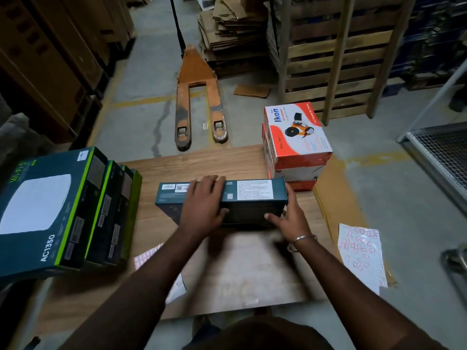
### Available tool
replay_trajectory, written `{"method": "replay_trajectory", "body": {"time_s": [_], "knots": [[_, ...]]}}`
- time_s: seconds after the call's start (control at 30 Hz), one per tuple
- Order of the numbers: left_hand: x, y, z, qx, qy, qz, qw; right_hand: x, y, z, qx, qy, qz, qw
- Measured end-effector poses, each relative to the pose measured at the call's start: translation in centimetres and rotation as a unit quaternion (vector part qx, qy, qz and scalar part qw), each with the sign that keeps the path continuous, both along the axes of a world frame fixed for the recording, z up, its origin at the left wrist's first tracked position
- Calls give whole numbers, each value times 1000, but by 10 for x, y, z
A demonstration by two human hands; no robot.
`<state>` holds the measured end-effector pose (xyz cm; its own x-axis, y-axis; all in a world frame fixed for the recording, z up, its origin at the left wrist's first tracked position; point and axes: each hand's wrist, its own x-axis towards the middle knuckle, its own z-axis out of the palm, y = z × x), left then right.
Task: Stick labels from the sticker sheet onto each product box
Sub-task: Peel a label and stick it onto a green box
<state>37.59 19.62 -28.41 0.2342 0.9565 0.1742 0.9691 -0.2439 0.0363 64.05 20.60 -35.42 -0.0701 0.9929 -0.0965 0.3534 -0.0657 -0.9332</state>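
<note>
Teal product box stands on edge mid-table on the wooden table, printed side up. Left hand lies over its top, fingers curled round the far edge; right hand grips its right end. Sticker sheet sits well right of that box, stacked teal boxes to its left, orange-white cartons just behind it.
</note>
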Motion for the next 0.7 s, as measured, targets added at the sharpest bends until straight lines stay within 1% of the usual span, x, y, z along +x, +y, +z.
{"method": "replay_trajectory", "body": {"time_s": [0.13,0.23,0.33,0.4,0.53,0.6,0.7], "knots": [[68,23,2,-15,22,-71,997,6,-17,-20,-53,-24,44,997],[111,37,13,-38,46,-120,991,14,-24,-24,-86,-43,69,993],[127,47,26,-80,63,-128,987,24,-23,-27,-104,-55,73,990],[125,48,34,-90,58,-123,987,30,-20,-29,-115,-56,65,990],[109,39,60,-79,10,-122,989,41,-13,-24,-132,-32,35,990],[96,33,80,-77,-43,-107,990,43,-8,-17,-130,10,22,991],[73,19,110,-48,-145,-90,984,42,1,6,-79,73,23,994]]}}
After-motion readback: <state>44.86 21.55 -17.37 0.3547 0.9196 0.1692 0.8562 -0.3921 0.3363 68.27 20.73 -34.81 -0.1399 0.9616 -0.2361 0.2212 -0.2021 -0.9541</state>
